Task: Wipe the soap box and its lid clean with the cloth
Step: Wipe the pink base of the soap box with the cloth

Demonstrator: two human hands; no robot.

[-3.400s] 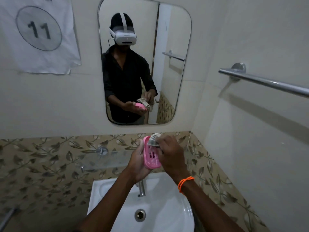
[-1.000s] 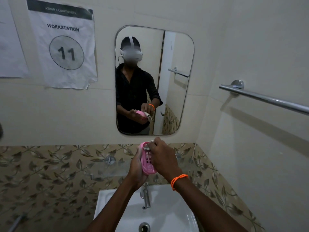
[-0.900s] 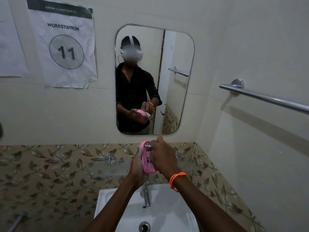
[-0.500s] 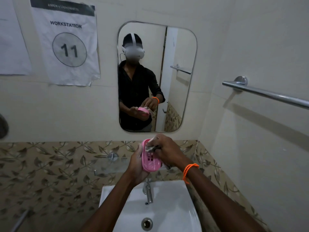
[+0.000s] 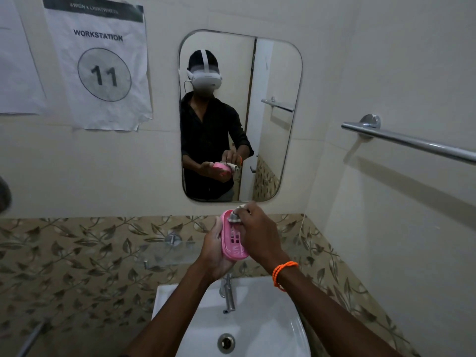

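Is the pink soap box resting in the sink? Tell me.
No, the left hand holds the soap box up above the sink.

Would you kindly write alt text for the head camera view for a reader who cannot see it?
Above a white sink, the left hand holds a pink slotted soap box while the right hand presses a small cloth against its top end. A wall mirror reflects the person; a chrome towel bar is on the right.

right hand (image 5: 260, 235) hides most of the cloth (image 5: 235, 215); lid unseen.
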